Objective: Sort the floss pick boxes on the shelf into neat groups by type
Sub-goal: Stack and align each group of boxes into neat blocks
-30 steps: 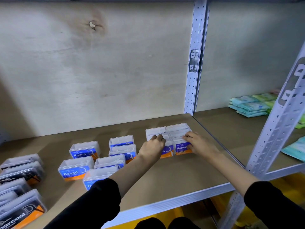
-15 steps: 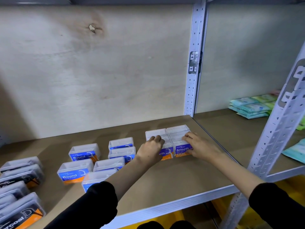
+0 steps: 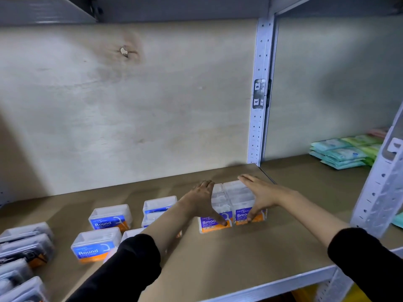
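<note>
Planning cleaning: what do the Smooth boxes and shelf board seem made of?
Smooth boxes: likely clear, glossy hard plastic; contents show through above the printed label. Shelf board: seemingly matte brown fibreboard or laminate; flat, grainless surface.

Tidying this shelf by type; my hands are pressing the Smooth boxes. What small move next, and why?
Probably release and move the left hand to the Round boxes: the Smooth boxes look flush between it and the right hand, the Round ones sit gapped.
</note>
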Demonstrator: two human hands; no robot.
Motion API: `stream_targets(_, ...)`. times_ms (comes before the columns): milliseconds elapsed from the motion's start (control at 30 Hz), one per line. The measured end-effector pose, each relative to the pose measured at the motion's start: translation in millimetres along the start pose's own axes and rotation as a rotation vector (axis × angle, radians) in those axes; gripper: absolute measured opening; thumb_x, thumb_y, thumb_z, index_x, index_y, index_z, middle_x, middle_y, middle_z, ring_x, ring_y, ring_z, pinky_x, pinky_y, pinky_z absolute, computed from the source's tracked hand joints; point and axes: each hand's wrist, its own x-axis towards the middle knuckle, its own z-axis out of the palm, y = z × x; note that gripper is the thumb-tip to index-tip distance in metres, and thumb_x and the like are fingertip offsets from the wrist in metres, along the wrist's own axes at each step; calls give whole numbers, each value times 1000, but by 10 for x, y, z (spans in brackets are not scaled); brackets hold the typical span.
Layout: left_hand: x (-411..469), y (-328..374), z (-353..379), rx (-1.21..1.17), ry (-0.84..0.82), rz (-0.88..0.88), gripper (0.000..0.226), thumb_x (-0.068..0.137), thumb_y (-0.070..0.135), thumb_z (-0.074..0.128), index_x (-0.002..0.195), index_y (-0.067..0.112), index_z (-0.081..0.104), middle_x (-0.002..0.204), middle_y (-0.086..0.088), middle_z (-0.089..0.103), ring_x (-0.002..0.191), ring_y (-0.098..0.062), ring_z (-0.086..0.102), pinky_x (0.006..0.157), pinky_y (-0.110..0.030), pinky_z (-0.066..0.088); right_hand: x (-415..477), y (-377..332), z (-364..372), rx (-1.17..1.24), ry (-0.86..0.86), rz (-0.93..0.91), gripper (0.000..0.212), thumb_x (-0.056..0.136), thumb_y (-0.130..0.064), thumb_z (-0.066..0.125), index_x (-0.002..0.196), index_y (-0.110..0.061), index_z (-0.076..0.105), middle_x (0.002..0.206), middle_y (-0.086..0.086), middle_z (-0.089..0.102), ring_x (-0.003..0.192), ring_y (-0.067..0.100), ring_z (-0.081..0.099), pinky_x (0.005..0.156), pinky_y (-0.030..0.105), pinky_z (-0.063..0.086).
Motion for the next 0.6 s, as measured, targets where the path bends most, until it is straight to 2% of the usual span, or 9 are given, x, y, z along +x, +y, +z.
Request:
stream_targets(233, 184, -31, -81, 46, -111, -42, 116, 66, 48, 78, 149, 10, 5, 159, -4, 9, 147, -22, 13, 118, -34, 18, 376, -43, -37, -43, -177, 16, 128, 63, -40, 81, 147, -14, -11, 158, 0, -11, 146, 20, -3, 120, 34, 12)
stream_targets(333, 203, -29, -54, 36, -149, -44, 113, 67, 48, 77, 148, 12, 8, 157, -4, 17, 144, -23, 20, 117, -35, 22, 395, -48, -37, -51, -214, 22, 125, 64, -40, 80, 147, -15, -11, 158, 0, -7, 146, 22, 2, 120, 36, 15)
stream_targets(600, 245, -63, 16, -30, -110, -48, 103, 65, 46, 78, 144, 14, 21, 146, -3, 36, 129, -21, 43, 105, -34, 40, 445, -29, -32, -68, -188, -20, 120, 65, -36, 80, 148, -14, -4, 157, 2, 4, 142, 21, 17, 113, 34, 29)
